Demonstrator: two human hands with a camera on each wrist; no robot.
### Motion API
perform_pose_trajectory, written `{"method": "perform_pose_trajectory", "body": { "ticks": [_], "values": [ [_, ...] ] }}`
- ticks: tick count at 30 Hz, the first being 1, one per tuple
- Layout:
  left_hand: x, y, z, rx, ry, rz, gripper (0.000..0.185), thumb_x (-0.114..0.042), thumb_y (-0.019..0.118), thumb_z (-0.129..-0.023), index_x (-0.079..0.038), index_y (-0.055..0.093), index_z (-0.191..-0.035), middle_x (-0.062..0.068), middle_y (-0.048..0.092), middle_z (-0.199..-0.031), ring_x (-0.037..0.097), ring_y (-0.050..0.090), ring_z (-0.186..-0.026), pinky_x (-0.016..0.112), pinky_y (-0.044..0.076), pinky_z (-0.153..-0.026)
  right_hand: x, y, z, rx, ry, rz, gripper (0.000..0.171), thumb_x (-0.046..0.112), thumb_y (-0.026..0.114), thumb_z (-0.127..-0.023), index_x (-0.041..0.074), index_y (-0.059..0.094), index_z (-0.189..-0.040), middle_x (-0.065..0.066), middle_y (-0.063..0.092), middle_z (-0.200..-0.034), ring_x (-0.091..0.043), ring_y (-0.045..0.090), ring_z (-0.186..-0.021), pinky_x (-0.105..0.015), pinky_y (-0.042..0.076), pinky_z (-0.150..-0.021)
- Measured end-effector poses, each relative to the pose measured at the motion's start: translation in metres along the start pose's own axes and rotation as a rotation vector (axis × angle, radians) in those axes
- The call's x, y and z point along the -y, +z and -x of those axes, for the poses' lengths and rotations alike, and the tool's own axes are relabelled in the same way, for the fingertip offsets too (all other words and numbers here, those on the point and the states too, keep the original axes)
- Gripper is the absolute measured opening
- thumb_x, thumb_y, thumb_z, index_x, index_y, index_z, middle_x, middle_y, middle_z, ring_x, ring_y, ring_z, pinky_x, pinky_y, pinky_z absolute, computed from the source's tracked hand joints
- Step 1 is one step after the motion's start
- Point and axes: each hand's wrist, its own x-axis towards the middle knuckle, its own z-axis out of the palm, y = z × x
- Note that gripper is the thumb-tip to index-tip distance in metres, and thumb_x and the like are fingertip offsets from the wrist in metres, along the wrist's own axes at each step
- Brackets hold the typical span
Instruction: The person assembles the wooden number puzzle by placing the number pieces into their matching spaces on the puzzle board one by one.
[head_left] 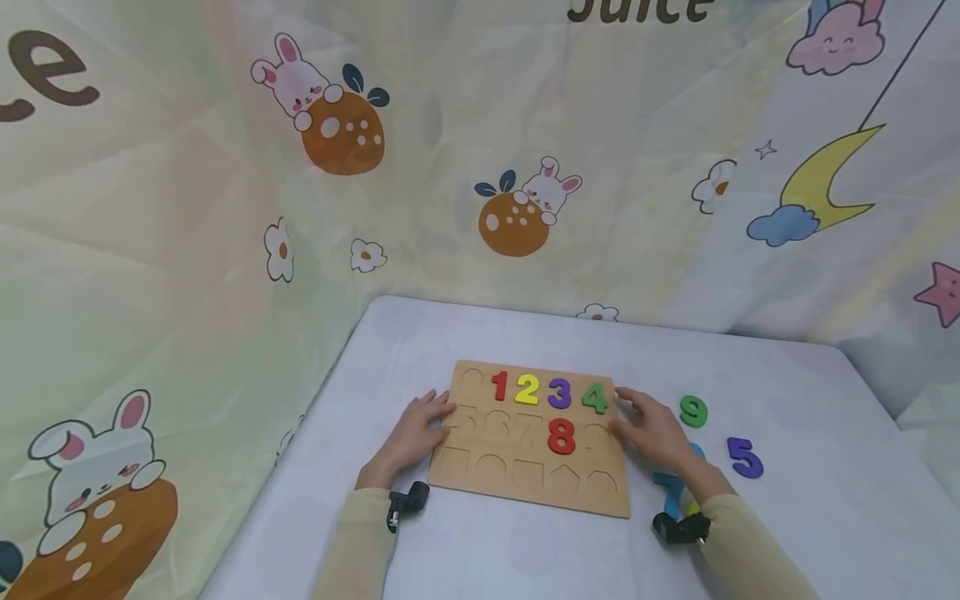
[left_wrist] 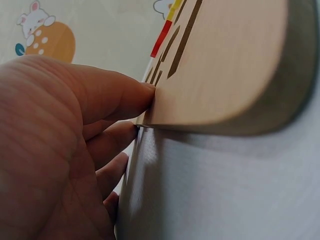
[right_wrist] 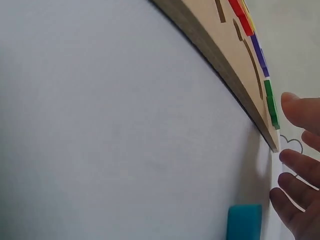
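Observation:
A wooden number puzzle board (head_left: 525,493) lies flat between my hands. Set in it are a red 1 (head_left: 499,385), yellow 2 (head_left: 527,389), purple 3 (head_left: 559,393), green 4 (head_left: 595,397) and red 8 (head_left: 561,436); the other recesses show bare wood. My left hand (head_left: 411,429) pinches the board's left edge, thumb on the top face and index finger low at the side in the left wrist view. At the right edge rests my right hand (head_left: 660,429), its fingers loosely spread around the upper right corner in the right wrist view.
Right of the board lie a green 9 (head_left: 693,411) and a purple 5 (head_left: 745,457). A blue 7 (head_left: 670,490) and a yellow piece (head_left: 693,507) are partly hidden by my right wrist. Printed cloth (head_left: 435,333) hangs behind the white table (head_left: 480,558).

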Motion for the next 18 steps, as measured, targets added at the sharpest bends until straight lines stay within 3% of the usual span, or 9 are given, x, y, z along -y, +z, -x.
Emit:
{"method": "perform_pose_trajectory", "body": {
  "ticks": [10, 18],
  "values": [
    [0.004, 0.002, 0.003, 0.019, -0.04, 0.026, 0.04, -0.02, 0.059, -0.085, -0.016, 0.056, -0.124, -0.007, 0.036, -0.142, 0.022, 0.016, -0.137, 0.047, 0.011, -0.112, -0.003, 0.0, 0.027, -0.006, -0.025, 0.052, 0.063, 0.033, 0.065, -0.082, 0.01, 0.041, -0.135, -0.018, 0.045, -0.132, -0.04, 0.041, -0.12, -0.055, 0.039, -0.094],
    [0.005, 0.002, -0.001, -0.008, 0.015, 0.011, 0.04, -0.018, 0.06, -0.084, -0.015, 0.057, -0.124, -0.004, 0.037, -0.142, 0.023, 0.018, -0.137, 0.047, 0.011, -0.112, -0.007, -0.003, 0.046, -0.033, -0.085, 0.084, 0.057, 0.029, 0.065, -0.083, 0.007, 0.045, -0.131, -0.016, 0.05, -0.127, -0.037, 0.043, -0.119, -0.054, 0.038, -0.095]
  ]
}}
